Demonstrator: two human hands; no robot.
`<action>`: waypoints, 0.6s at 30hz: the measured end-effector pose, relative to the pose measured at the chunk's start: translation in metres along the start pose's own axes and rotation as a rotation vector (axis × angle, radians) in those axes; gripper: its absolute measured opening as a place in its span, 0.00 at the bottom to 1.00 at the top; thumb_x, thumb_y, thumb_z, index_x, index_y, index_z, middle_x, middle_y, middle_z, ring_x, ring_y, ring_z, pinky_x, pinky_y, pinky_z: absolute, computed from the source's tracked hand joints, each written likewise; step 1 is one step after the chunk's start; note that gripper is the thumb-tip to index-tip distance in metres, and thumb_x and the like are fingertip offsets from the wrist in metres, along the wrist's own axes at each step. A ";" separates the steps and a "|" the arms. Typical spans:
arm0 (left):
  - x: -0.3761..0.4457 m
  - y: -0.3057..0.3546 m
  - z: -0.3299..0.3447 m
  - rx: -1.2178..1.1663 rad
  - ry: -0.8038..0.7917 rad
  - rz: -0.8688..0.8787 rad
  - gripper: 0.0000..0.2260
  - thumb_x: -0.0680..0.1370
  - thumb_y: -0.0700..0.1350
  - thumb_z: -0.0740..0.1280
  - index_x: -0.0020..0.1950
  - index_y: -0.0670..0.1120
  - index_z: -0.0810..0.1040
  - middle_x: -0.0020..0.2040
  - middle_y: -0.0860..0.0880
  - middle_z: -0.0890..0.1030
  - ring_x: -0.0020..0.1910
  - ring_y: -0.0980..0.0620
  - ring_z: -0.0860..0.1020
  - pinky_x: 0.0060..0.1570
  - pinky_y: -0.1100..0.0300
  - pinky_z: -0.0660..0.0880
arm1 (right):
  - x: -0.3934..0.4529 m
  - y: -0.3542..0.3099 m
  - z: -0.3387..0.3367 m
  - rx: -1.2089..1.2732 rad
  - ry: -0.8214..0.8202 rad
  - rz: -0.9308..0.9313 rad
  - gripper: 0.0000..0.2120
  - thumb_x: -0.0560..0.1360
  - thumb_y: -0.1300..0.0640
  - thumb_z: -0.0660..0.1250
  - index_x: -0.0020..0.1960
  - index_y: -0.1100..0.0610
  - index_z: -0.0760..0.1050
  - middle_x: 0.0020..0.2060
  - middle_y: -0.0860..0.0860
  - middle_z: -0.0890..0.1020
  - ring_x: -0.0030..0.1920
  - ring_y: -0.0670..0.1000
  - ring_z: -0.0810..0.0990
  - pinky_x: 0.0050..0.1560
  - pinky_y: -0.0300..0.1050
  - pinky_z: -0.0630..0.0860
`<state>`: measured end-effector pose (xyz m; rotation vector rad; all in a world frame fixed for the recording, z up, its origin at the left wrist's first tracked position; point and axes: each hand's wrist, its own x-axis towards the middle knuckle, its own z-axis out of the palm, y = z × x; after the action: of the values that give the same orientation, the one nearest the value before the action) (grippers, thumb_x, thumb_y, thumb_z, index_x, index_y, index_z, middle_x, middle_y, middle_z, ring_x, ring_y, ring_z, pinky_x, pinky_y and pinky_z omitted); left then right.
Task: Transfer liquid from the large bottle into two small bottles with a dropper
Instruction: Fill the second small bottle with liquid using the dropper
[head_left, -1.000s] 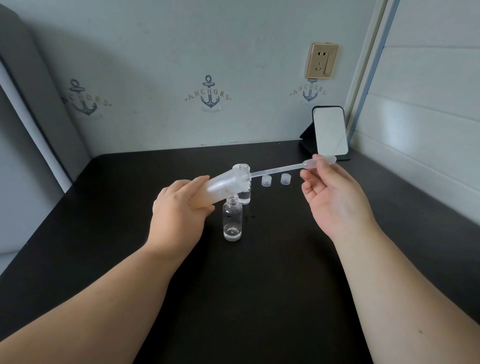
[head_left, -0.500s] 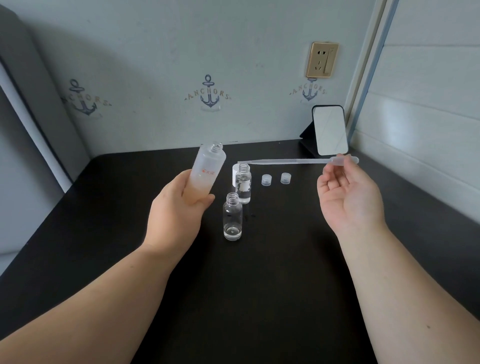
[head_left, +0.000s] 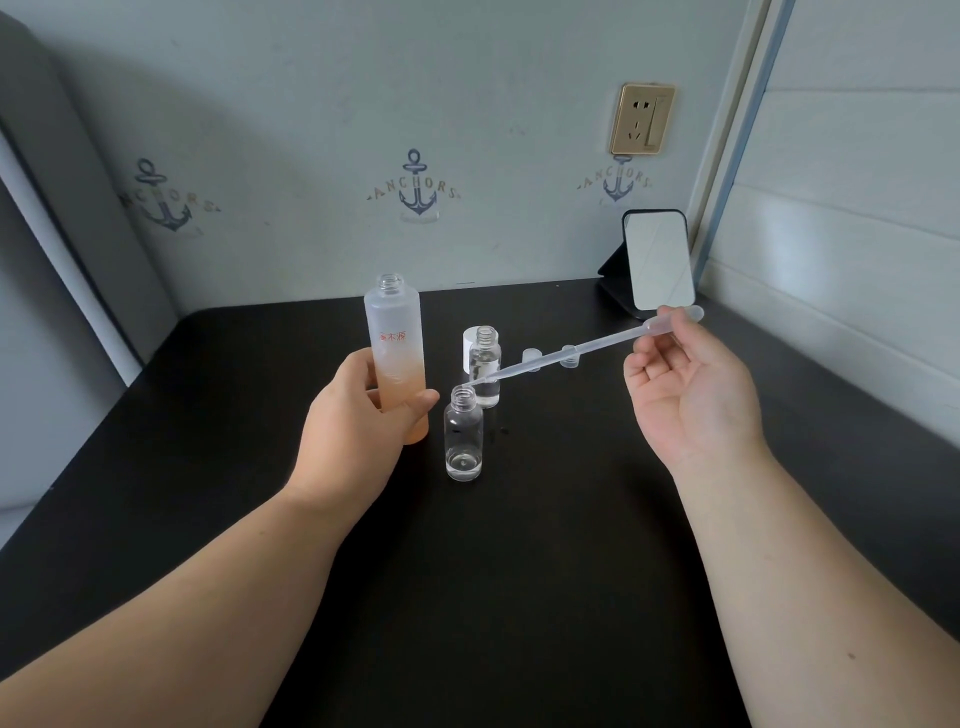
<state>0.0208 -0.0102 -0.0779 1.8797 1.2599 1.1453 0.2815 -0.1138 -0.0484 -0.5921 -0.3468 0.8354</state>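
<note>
Both hands are occupied: the left hand (head_left: 358, 415) is wrapped around the lower half of the tall frosted bottle with a peach-tinted base and red lettering (head_left: 397, 353), held upright with its mouth uncapped, and the right hand (head_left: 685, 384) pinches the bulb end of the long clear plastic dropper (head_left: 576, 356) between thumb and fingertips. The dropper slants down toward 8 o'clock from that hand, its tip right at the mouth of the nearer small clear glass bottle (head_left: 463, 436), which stands open on the black bench (head_left: 519, 597) just beside the big bottle at its 4 o'clock and holds only a shallow pool at the bottom.

Judging by this, the step in hand is emptying the dropper into that nearer bottle. To do it well, the tip should sit squarely over or just inside the narrow neck before any squeeze, the shaft tipped steeper so liquid runs down rather than creeping along the stem, and the bulb pressed slowly. Nothing steadies the small bottle, so the tip should not push sideways against its rim.

Count: one large bottle, one dropper, two small bottles, the farther small clear bottle (head_left: 485, 371) at 1 o'clock from the nearer one, and two little translucent caps (head_left: 531, 356) lying behind the shaft. One white cap-like thing (head_left: 470, 345) stands behind the farther bottle, and one dark-framed mirror (head_left: 657, 262) is propped at the back right.
</note>
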 end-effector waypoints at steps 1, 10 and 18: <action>0.000 0.000 0.000 -0.003 -0.005 -0.001 0.26 0.74 0.55 0.75 0.69 0.55 0.70 0.48 0.67 0.75 0.47 0.68 0.74 0.40 0.71 0.68 | 0.000 0.000 0.000 -0.001 -0.003 0.001 0.04 0.77 0.62 0.71 0.45 0.61 0.83 0.37 0.52 0.82 0.35 0.48 0.79 0.39 0.39 0.76; -0.012 0.008 -0.012 -0.162 0.078 0.007 0.17 0.76 0.50 0.68 0.64 0.59 0.72 0.53 0.64 0.78 0.50 0.65 0.78 0.44 0.65 0.74 | 0.000 -0.001 -0.001 0.005 -0.028 -0.004 0.05 0.76 0.61 0.71 0.43 0.60 0.85 0.37 0.52 0.83 0.35 0.48 0.79 0.40 0.39 0.76; -0.032 0.020 -0.018 -0.115 0.094 0.273 0.04 0.77 0.50 0.66 0.48 0.57 0.80 0.39 0.53 0.81 0.38 0.53 0.79 0.38 0.61 0.77 | -0.001 -0.001 0.001 -0.003 -0.042 -0.005 0.07 0.76 0.61 0.71 0.41 0.59 0.85 0.37 0.52 0.82 0.35 0.48 0.78 0.39 0.39 0.75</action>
<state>0.0074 -0.0473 -0.0632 1.9724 0.9828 1.4308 0.2807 -0.1151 -0.0472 -0.5768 -0.3881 0.8438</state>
